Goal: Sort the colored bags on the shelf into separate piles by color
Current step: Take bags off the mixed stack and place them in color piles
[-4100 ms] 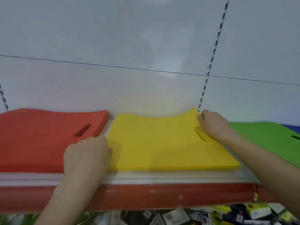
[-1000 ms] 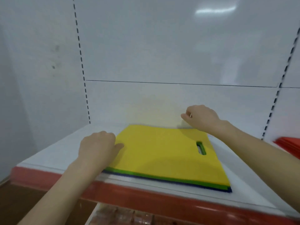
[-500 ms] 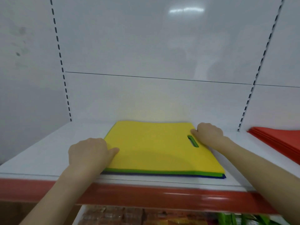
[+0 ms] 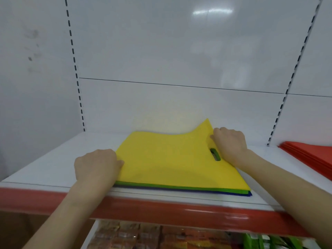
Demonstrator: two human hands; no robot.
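Note:
A mixed stack of flat bags lies on the white shelf [image 4: 45, 169]. A yellow bag [image 4: 170, 159] is on top, with a green bag [image 4: 233, 191] and a dark blue bag [image 4: 248, 194] showing as thin edges beneath it. My right hand [image 4: 230, 143] grips the yellow bag's right edge above its handle slot, and that far right corner curls up off the stack. My left hand [image 4: 98, 165] holds the yellow bag's near left corner with curled fingers.
A pile of red bags [image 4: 312, 151] lies at the right on the same shelf. The shelf has a red front lip [image 4: 161, 211] and a white back panel. Packaged goods fill the shelf below.
Four seconds ago both hands held a yellow bag among sorted red and green piles. They have since come to this mixed stack, and my right hand has just lifted the yellow bag's far right corner.

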